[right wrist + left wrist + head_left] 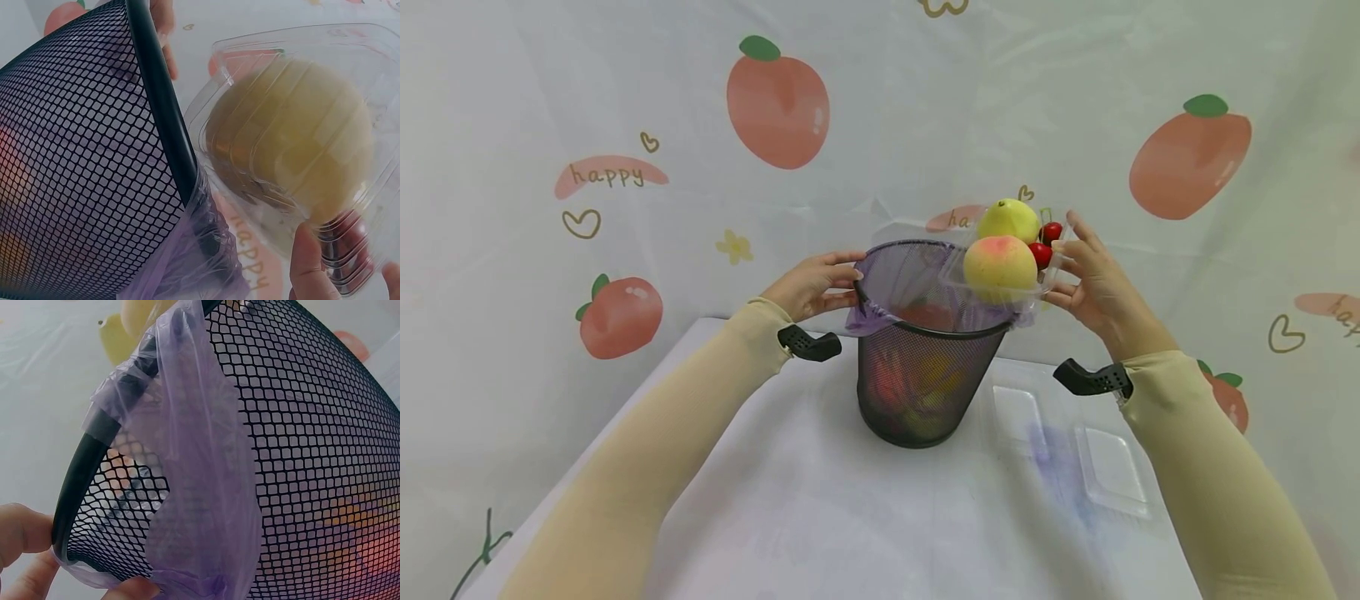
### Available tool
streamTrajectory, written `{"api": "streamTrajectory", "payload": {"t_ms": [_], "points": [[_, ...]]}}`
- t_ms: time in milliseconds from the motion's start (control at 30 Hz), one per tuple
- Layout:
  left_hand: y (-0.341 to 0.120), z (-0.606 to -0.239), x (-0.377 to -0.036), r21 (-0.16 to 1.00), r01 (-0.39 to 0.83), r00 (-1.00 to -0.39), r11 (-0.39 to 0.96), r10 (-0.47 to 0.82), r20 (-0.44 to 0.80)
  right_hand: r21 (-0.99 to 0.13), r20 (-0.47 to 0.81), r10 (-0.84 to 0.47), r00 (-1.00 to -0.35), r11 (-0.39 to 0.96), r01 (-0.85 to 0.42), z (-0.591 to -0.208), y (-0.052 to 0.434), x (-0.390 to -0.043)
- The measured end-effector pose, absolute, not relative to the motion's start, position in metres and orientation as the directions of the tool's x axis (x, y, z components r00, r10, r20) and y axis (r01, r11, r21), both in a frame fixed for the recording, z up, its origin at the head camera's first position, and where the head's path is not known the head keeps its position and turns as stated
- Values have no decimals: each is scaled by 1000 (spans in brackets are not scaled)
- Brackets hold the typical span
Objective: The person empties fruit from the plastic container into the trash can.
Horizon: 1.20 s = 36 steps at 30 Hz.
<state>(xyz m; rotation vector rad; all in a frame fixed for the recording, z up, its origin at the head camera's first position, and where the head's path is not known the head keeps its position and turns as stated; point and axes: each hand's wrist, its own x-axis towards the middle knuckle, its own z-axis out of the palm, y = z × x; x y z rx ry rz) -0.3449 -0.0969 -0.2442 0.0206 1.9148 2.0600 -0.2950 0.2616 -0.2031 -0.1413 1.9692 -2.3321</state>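
A black mesh wastebasket (917, 383), lined with a purple plastic bag (206, 487), stands on the table, with red and yellow things showing through its mesh. My left hand (818, 286) holds the basket's rim (78, 481) at its left side, fingers and thumb on either side of it. My right hand (1093, 279) grips a clear plastic tray (300, 37) by its right edge, above the basket's right rim. In the tray lie a peach (1000, 265), a yellow pear-like fruit (1009, 220) and red cherries (1041, 254). The tray's left end overlaps the basket's mouth.
Two clear shallow plastic trays lie on the white table (850, 517) right of the basket: one tray (1017, 414) closer to it, another tray (1112, 467) farther right. A fruit-printed white cloth (880, 125) hangs behind.
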Motion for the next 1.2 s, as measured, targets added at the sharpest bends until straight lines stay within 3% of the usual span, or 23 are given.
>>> {"api": "streamTrajectory", "payload": {"t_ms": [433,1200], "points": [[-98,-245,-346,976,-214,-945,-46,265,-194,-988,13,-127,-992,-153,6,-200,261,-298],[-98,-247,-347,976,-207,-942,-69,283,-179,-1000,13,-110,-994,-16,-11,-191,250,-300]]}}
